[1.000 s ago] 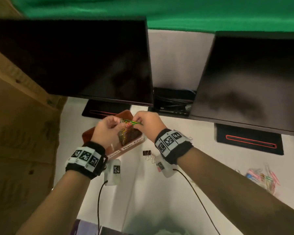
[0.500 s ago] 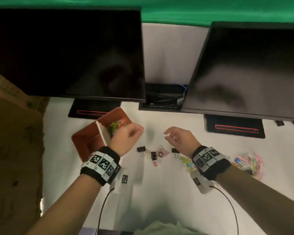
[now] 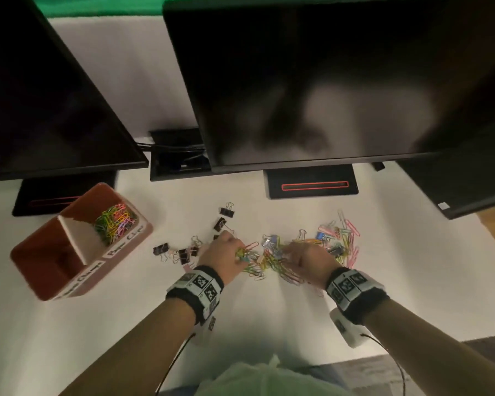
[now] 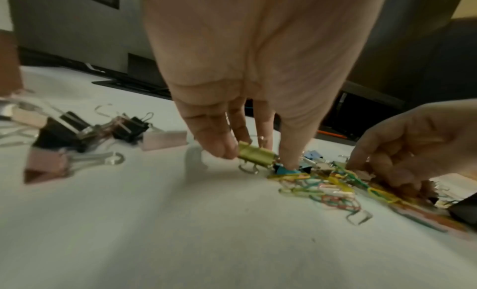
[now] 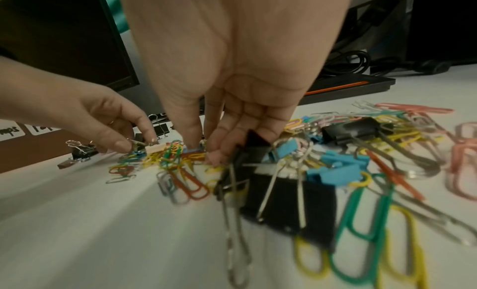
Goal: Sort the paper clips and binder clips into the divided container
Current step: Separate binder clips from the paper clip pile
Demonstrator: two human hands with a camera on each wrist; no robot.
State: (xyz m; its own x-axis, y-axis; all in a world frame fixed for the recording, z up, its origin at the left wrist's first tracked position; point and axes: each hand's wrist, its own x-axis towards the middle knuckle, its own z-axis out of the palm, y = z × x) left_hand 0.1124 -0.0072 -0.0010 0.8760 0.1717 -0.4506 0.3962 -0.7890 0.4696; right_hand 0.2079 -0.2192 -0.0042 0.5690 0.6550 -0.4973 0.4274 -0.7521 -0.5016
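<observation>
From the head view the backs of my left hand (image 3: 223, 256) and right hand (image 3: 312, 260) cover my fingertips and the clips under them. Right wrist view: near clips smear with blur; a pink paper clip (image 5: 464, 161) is cut by the right edge. The container (image 5: 31, 148) shows only part of its front wall; its labels (image 5: 9, 131) are cut off, unreadable. Left wrist view: the pale binder clip (image 4: 20, 114) at the left edge is blurred and cropped.

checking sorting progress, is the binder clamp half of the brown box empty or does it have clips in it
Looks empty: in the head view the near compartment of the brown box shows only dark bare floor, while the far one holds coloured paper clips.
</observation>
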